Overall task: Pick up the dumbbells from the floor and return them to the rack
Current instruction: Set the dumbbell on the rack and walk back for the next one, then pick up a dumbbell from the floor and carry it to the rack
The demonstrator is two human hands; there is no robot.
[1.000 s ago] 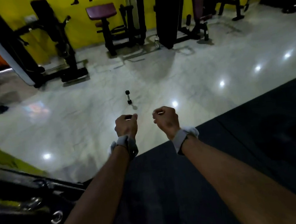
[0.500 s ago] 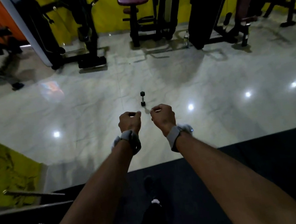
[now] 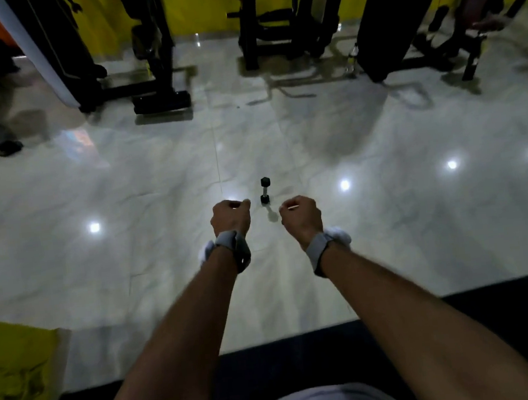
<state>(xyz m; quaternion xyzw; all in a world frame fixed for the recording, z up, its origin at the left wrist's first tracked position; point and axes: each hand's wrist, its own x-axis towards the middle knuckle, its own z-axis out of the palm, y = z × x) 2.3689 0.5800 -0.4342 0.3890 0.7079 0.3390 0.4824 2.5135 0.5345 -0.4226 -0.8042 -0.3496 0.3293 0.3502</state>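
Ahead, dumbbell point(image 3: 264, 190) before gym machines point(image 3: 155, 48)

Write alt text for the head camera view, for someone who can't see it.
A small black hex dumbbell lies on a glossy pale marble floor, beyond two outstretched, empty fists, left hand and right hand. Dark gym machines line a yellow wall.

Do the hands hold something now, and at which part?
Nothing. Left hand and right hand are curled into empty fists; the dumbbell lies untouched on the floor.
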